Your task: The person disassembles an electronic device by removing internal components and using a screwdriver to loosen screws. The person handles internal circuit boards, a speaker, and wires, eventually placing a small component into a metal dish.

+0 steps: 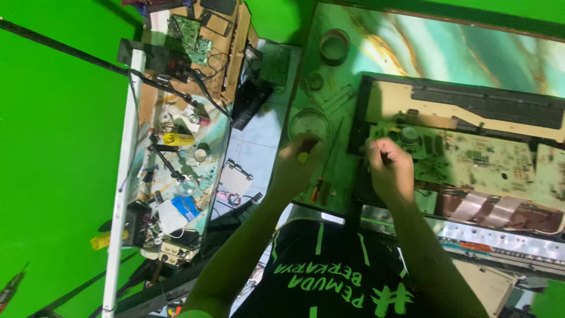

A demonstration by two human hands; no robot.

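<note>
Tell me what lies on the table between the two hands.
In the head view, a screwdriver lies between the left hand and the right hand, beside the open panel's black frame edge.

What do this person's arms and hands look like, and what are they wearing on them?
Both forearms are bare, with no sleeves reaching them. The left hand and right hand show no gloves. The black shirt carries green lettering and stripes.

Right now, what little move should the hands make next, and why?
Probably bring the left hand across to the circuit board. It pinches something small and yellowish over the table, beside a round dish, while the right hand rests at the board's left edge.
</note>
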